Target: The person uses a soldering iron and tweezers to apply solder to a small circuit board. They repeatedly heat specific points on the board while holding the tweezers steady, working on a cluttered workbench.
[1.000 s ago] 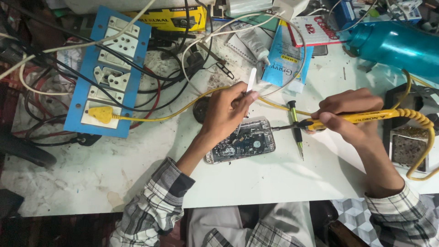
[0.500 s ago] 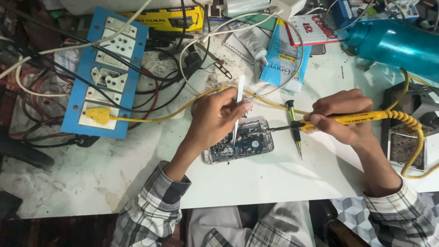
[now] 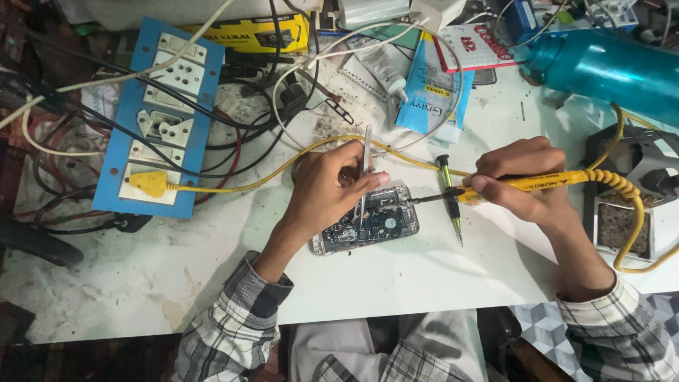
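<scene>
Your left hand (image 3: 327,187) rested over the opened phone (image 3: 368,225) on the tabletop (image 3: 424,276), fingers pinched around tweezers (image 3: 363,177) to steady a part, while your right hand (image 3: 523,180) gripped the soldering iron (image 3: 523,185) pen-style, tip meeting the board.

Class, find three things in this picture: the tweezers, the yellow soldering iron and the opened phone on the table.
tweezers (image 3: 364,166): head view, on the metal shaft above the left hand's fingers.
yellow soldering iron (image 3: 544,182): head view, on its yellow handle.
opened phone (image 3: 385,223): head view, on the exposed circuit board.
</scene>
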